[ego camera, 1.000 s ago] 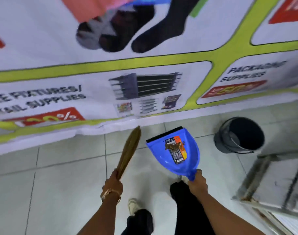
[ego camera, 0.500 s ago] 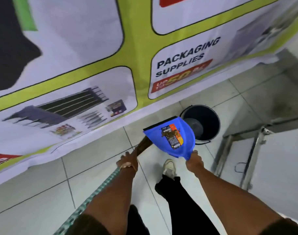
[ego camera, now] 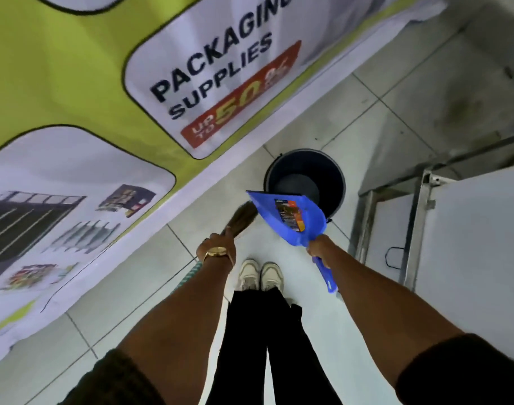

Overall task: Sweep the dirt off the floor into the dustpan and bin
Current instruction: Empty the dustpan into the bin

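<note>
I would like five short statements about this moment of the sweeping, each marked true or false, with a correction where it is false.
1. The right hand holds the blue dustpan by its handle. True.
2. The dustpan lies flat on the floor. False: it is held up, its front edge over the rim of the dark bucket.
3. The left hand holds the broom. True.
4. The bucket lies tipped on its side. False: it stands upright, its opening facing up.
5. The person stands with the feet wide apart. False: the two light shoes are close together.
</note>
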### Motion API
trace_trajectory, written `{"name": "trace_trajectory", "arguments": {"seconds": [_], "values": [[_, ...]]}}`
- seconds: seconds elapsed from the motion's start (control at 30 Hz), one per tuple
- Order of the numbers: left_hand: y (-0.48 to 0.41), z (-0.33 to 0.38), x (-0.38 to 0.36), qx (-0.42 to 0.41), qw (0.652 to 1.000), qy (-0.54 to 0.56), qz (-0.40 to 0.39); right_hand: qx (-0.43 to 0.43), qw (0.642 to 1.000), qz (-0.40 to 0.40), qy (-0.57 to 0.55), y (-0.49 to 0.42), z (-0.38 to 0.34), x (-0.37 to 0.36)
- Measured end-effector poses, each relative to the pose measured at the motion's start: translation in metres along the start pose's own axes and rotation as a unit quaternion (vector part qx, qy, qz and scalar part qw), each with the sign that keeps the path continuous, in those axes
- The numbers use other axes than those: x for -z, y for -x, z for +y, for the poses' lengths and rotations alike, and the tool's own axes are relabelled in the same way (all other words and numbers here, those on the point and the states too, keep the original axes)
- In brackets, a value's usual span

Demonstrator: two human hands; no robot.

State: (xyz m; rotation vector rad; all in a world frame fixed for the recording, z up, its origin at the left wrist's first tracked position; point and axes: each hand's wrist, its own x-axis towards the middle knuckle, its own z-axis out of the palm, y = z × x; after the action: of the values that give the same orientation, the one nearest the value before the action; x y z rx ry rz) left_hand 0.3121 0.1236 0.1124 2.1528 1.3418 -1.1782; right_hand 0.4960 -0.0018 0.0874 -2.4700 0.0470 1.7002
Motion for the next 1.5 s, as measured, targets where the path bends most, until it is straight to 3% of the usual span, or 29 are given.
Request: {"name": "trace_trajectory", "arguments": {"seconds": [0.2,0.5,0.73,0.8,0.93,1.17,1.37,1.5], "values": [[-0.016,0.016,-0.025,-0.003,1.0,-0.017,-0.021,0.01,0.993,-0.037,-0.109,-0.035,-0.018,0.007],[-0.016,0.012,-0.045,0.0,0.998,-0.045,-0.053,0.014,0.983,0.029,-0.181,-0.04,-0.004,-0.023],[-0.011,-0.002,-0.047,0.024,0.999,-0.018,-0.034,0.004,0.969,0.054,-0.241,-0.027,0.004,-0.045],[-0.008,-0.008,-0.048,0.034,0.999,0.005,-0.026,0.028,0.974,0.088,-0.207,-0.019,0.007,-0.049],[0.0,-0.033,-0.06,0.076,0.995,0.063,-0.027,0.163,0.97,0.159,-0.086,0.016,0.03,-0.064],[0.032,-0.096,-0.106,0.133,0.977,0.165,-0.033,0.329,0.916,0.186,0.136,0.048,0.093,-0.089],[0.033,-0.132,-0.177,0.158,0.96,0.228,-0.044,0.325,0.89,0.183,0.262,0.015,0.122,-0.119],[0.015,-0.14,-0.236,0.155,0.956,0.246,-0.028,0.26,0.913,0.175,0.261,-0.03,0.129,-0.158]]}}
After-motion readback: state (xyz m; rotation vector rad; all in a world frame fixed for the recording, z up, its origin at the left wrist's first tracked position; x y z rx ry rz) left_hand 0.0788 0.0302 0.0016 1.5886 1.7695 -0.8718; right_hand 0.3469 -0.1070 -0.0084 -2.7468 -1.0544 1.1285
